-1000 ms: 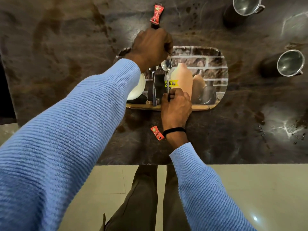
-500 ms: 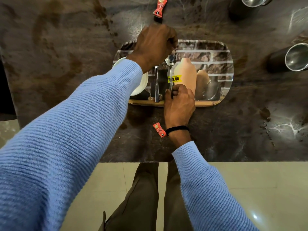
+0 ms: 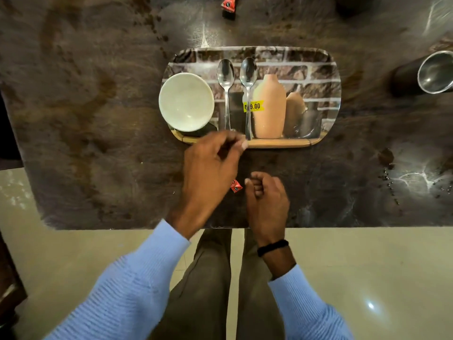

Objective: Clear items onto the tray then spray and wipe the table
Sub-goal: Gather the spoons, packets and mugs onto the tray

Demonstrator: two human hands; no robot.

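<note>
Tray (image 3: 328, 69) sits mid-tabletop (image 3: 98, 119), white bowl (image 3: 186, 101) at its left end, two spoons (image 3: 226, 77) side by side just right of the bowl, handles toward the near rim. Left hand (image 3: 208, 168) is at the tray's near edge, fingers loosely bent, empty. Right hand (image 3: 267, 200) is near the tabletop's front edge, fingers curled in, gripping nothing, with a red sachet (image 3: 235, 186) just beside it. Second sachet (image 3: 228, 6) at the far edge, steel cup (image 3: 434, 72) at the right edge.
</note>
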